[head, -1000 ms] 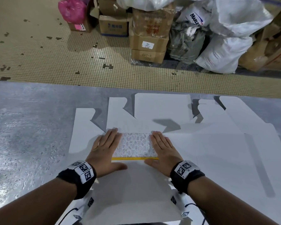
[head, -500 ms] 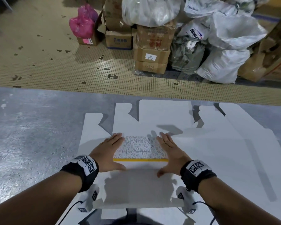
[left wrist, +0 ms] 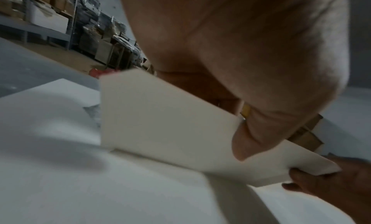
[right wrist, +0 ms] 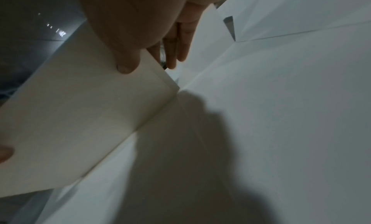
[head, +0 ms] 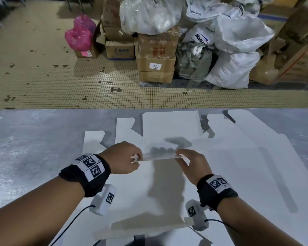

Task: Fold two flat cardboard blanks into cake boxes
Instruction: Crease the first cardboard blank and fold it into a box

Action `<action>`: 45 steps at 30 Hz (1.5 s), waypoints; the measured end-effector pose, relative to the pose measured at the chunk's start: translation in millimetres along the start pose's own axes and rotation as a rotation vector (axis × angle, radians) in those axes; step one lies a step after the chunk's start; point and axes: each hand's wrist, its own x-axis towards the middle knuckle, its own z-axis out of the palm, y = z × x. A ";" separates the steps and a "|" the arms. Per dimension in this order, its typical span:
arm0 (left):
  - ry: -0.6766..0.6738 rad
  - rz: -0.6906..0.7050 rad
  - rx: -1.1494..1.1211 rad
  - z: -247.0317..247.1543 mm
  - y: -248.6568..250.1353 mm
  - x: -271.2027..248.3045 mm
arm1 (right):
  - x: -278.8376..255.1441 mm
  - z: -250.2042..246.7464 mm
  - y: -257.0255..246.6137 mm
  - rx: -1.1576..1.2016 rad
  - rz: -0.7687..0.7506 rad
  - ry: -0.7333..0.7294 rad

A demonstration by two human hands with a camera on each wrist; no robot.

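A white cardboard blank (head: 149,197) lies flat on the grey table in front of me. Its narrow flap (head: 160,157) stands raised along a crease, seen edge-on in the head view. My left hand (head: 134,158) pinches the flap's left end, and my right hand (head: 182,158) pinches its right end. In the left wrist view the flap (left wrist: 160,124) shows its plain white side under my thumb. In the right wrist view my thumb presses the flap (right wrist: 80,116) from the front, with fingers (right wrist: 176,52) behind it. A second flat blank (head: 256,166) lies to the right, partly under the first.
The grey metal table (head: 34,148) ends at a far edge, with a tiled floor (head: 43,86) beyond. Stacked cartons (head: 156,55), white sacks (head: 235,68) and a pink bag (head: 79,36) stand on that floor.
Both hands were pressing flat on the folded-down patterned flap. They now pinch its two ends, and the flap has swung up off the blank to stand upright.
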 end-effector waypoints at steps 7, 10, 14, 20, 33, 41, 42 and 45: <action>0.190 0.105 -0.102 0.7 39.6 32.0 | 10.6 3.9 -2.9 0.284 0.310 0.049; 0.203 0.116 -0.103 0.1 51.1 46.4 | 10.5 5.7 4.3 0.373 0.317 0.024; 0.230 0.129 -0.191 4.4 62.2 61.7 | 13.2 6.1 9.2 0.333 0.239 0.000; 0.343 0.167 -0.307 10.6 72.8 68.4 | 24.4 7.0 7.6 0.435 0.190 0.007; 0.521 0.236 -0.329 10.4 75.9 70.6 | 30.4 7.1 -1.7 0.372 0.075 0.068; 0.557 0.237 -0.321 8.9 79.0 72.4 | 40.1 9.4 -6.1 0.289 0.061 0.069; 0.555 0.253 -0.313 8.6 79.2 72.7 | 40.7 10.3 -5.9 0.295 0.066 0.062; 0.535 0.277 -0.275 8.7 78.7 75.1 | 41.4 12.4 -3.3 0.303 0.069 0.050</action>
